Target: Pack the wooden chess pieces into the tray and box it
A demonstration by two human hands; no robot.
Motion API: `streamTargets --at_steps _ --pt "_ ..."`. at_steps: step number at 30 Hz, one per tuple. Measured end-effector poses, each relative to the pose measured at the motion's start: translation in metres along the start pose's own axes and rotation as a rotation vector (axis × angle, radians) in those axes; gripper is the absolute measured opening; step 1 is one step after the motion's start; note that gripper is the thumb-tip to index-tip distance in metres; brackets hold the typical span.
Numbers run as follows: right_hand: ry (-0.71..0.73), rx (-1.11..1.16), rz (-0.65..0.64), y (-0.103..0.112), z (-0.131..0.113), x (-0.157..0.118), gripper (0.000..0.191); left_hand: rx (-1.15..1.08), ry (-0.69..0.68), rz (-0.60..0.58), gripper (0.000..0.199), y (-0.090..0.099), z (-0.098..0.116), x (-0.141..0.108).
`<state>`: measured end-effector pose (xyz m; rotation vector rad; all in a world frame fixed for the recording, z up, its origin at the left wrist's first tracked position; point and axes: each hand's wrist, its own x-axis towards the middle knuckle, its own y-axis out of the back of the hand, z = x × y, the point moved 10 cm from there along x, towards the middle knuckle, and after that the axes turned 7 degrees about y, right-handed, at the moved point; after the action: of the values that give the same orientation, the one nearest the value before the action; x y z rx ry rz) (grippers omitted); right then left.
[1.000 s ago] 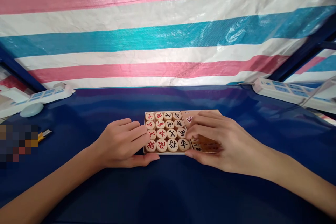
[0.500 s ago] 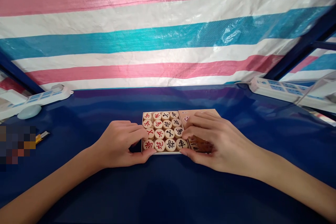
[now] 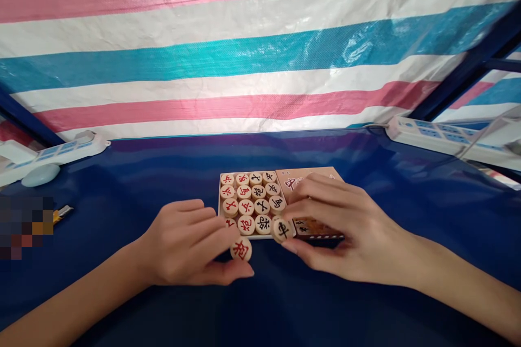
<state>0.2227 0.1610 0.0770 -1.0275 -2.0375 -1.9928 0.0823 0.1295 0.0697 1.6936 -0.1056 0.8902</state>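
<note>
A shallow box (image 3: 218, 195) holds rows of round wooden pieces, red-marked on the left and black-marked on the right. Between thumb and finger, my left hand (image 3: 195, 244) pinches a red-marked piece (image 3: 241, 249) just in front of the box's near left corner. My right hand (image 3: 342, 222) grips a black-marked piece (image 3: 281, 230), raised and tilted at the near right corner. Under the fingers of that hand lies a printed brown lid (image 3: 301, 176), touching the box's right side and partly covered.
The blue table (image 3: 260, 303) spreads all around. White power strips stand at the back left (image 3: 77, 147) and back right (image 3: 431, 135). A pale rounded object (image 3: 40, 175) and a yellow cutter (image 3: 61, 213) lie at the left. Striped sheeting hangs behind.
Both hands have lifted a piece out of the near row. The left hand moved toward me with the red-marked one; the right hand raised the black-marked one slightly at the corner.
</note>
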Motion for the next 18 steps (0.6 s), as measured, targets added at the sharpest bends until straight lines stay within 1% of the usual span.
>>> streamTargets --at_steps 3,5,7,10,13,15,18 --pt "0.174 -0.066 -0.089 -0.014 -0.027 0.000 0.016 0.050 -0.139 -0.025 0.033 -0.008 0.021 -0.004" --pt "0.264 -0.095 -0.157 -0.026 -0.040 -0.002 0.015 0.060 -0.187 -0.043 0.035 -0.012 0.027 -0.004" --pt "0.307 -0.119 -0.173 -0.032 -0.047 -0.003 0.016 0.062 -0.197 -0.072 0.034 -0.015 0.028 -0.004" --pt "0.321 -0.172 -0.135 -0.029 -0.047 -0.004 0.018 0.073 -0.181 -0.119 0.027 -0.019 0.026 -0.002" --pt "0.310 -0.193 -0.129 -0.028 -0.046 -0.004 0.014 0.075 -0.169 -0.130 0.035 -0.020 0.026 -0.001" --pt "0.314 -0.206 -0.131 -0.030 -0.046 -0.005 0.016 0.070 -0.168 -0.124 0.039 -0.021 0.027 0.000" --pt "0.316 -0.249 -0.111 -0.030 -0.046 -0.004 0.019 0.074 -0.173 -0.109 0.040 -0.020 0.027 0.000"
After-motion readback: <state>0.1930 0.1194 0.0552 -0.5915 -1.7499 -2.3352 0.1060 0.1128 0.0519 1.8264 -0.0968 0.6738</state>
